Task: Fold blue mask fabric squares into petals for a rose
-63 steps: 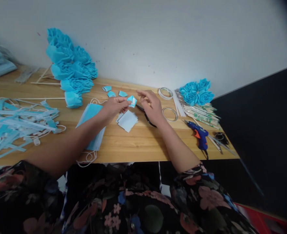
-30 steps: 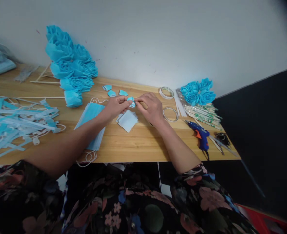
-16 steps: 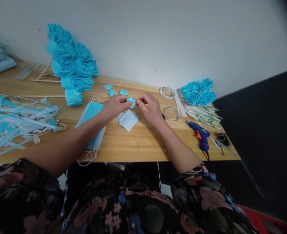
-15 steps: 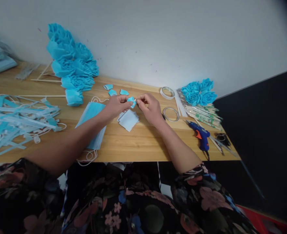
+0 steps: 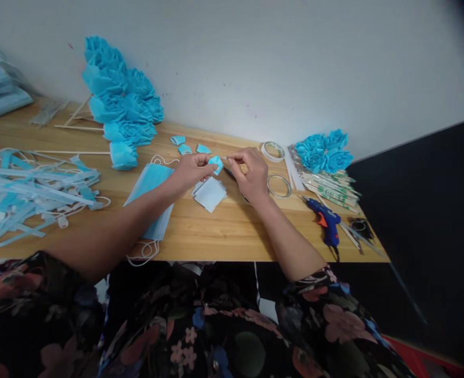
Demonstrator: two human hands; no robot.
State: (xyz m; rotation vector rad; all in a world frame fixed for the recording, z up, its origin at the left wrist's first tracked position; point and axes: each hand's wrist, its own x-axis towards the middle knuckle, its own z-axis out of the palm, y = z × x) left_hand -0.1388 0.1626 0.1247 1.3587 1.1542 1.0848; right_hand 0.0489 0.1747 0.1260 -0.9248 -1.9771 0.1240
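Note:
Between the thumb and fingers of my left hand (image 5: 192, 170) is a small folded light-blue mask-fabric piece (image 5: 217, 164). My right hand (image 5: 252, 172) pinches something tiny and whitish, just right of that piece; its kind is too small to make out. Under the right hand a dark object shows in part, mostly covered. Below the held piece lies a small stack of pale fabric squares (image 5: 210, 196). Beyond my left hand rest small folded blue petals (image 5: 184, 149). A blue face mask (image 5: 153, 181) with white ear loops lies partly beneath my left forearm.
Blue fabric roses (image 5: 123, 105) on sticks stand at the back left, more roses (image 5: 322, 149) at the right. Cut strips (image 5: 38, 194) pile up at far left. Tape rolls (image 5: 272, 151), a blue glue gun (image 5: 326, 223) and wrapped sticks (image 5: 330, 185) lie on the right.
My right hand has drawn away to the right from the blue piece, leaving a small gap. The left hand keeps hold of it. The whole view has shifted slightly.

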